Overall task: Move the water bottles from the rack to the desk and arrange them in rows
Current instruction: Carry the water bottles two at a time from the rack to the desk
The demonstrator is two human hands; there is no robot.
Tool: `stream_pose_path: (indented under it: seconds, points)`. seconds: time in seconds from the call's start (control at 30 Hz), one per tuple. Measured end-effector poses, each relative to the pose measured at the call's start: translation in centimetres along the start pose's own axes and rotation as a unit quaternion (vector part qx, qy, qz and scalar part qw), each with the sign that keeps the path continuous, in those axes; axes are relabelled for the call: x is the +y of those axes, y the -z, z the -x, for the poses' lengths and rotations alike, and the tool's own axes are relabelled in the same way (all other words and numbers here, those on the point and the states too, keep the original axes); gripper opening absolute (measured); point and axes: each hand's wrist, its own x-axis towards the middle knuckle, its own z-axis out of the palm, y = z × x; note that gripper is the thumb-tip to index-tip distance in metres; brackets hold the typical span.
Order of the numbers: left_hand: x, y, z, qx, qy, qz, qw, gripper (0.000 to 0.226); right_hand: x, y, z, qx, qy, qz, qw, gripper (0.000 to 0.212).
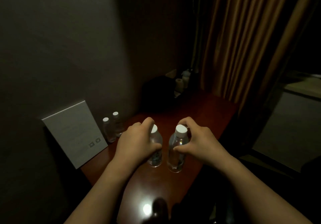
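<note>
Left hand: my left hand (137,140) curls round the upper part of the left bottle (155,147), fingers over its shoulder near the white cap, thumb across the front.
Right hand: my right hand (196,141) pinches the right bottle (176,151), fingers beside its white cap and thumb pressed on the clear body lower down.
Held bottles: I see both upright, bases on the desk (196,112), just beside each other but apart.
Back pair: two more bottles (112,128) stand upright near the wall, side by side, next to the grey card (74,131).
Grey card: it leans against the wall at the desk's left edge.
Far end: I make out dim, unclear items by the brown curtain (243,37).
Rack: I cannot tell where it is.
</note>
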Motion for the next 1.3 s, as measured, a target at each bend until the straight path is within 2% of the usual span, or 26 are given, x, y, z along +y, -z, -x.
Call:
stream_pose_path:
  seconds: [0.33,0.53,0.93,1.3]
  points:
    - [-5.5,-7.9,-14.3,0.030,0.195,-0.031,0.980,0.051,7.4,-2.7,-22.5,-0.143,0.097,0.023,0.985,0.059]
    - [-9.6,-11.2,-21.3,0.035,0.271,-0.038,0.961,0.051,10.1,-6.6,-32.9,-0.196,0.138,0.035,0.970,0.062]
    - [-18.6,-16.2,-30.6,0.005,0.328,-0.086,0.941,0.047,11.3,-15.6,-47.0,-0.270,0.155,0.034,0.950,0.050]
    - [-22.5,-19.0,-33.3,-0.023,0.362,-0.139,0.922,0.046,11.9,-22.3,-52.7,-0.316,0.182,0.050,0.930,0.050]
